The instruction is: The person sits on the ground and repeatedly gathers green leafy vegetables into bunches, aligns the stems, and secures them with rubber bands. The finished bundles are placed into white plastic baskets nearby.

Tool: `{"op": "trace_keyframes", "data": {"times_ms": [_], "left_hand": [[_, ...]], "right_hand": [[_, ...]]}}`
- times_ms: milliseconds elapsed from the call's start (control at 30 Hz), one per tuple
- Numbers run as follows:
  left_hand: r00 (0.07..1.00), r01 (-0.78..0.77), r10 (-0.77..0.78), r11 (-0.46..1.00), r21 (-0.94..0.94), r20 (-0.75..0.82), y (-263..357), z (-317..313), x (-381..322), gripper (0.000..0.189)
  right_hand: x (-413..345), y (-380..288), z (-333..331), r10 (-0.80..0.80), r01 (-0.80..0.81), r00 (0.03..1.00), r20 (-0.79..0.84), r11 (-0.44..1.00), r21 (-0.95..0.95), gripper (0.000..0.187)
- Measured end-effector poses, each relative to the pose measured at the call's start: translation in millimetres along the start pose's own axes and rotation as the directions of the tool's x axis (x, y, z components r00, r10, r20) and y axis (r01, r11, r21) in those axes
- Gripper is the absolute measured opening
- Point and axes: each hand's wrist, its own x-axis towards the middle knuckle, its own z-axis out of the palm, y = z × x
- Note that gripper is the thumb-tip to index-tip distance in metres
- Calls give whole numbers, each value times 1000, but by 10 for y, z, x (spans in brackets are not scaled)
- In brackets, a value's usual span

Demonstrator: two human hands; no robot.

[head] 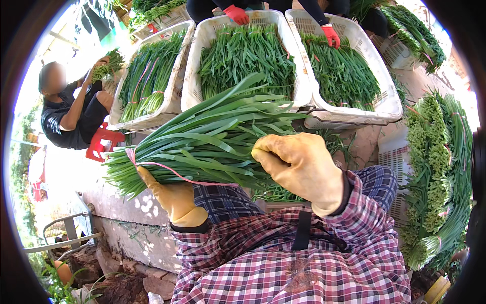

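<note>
A large bundle of long flat green leaves, likely garlic chives (pixel 205 140), lies across in front of me, its cut stems to the left and leaf tips to the right. A pink tie (pixel 131 155) wraps it near the stem end, with a loose tail trailing right. My left hand (pixel 171 197), in a yellow rubber glove, supports the stem end from below, thumb beside the tie. My right hand (pixel 300 167), gloved alike, is curled at the leafy end; its fingertips touch the leaves, and whether they pinch any cannot be told.
White plastic crates (pixel 188 76) of tied bundles stand ahead. Red-gloved hands of co-workers reach into two of them (pixel 237 15) (pixel 331 36). A seated person (pixel 68 102) at left holds a bunch. Stacked bundles (pixel 436 171) fill a crate at right; a metal frame (pixel 68 231) stands lower left.
</note>
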Motion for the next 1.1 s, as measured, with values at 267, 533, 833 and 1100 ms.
{"op": "trace_keyframes", "data": {"times_ms": [267,533,833,1100], "left_hand": [[992,122,-113,971,-203,55,28,116,-161,62],[990,141,-129,959,-245,62,30,214,-158,66],[961,232,-118,839,-493,251,19,228,-210,66],[980,173,-108,880,-443,170,52,155,-292,61]], "right_hand": [[-64,11,49,430,-286,902,34,538,793,9],[-50,-50,-159,293,-259,955,-40,895,364,21],[-103,245,250,123,-131,990,-64,979,-153,16],[36,250,-79,407,-127,892,-196,643,755,26]]}}
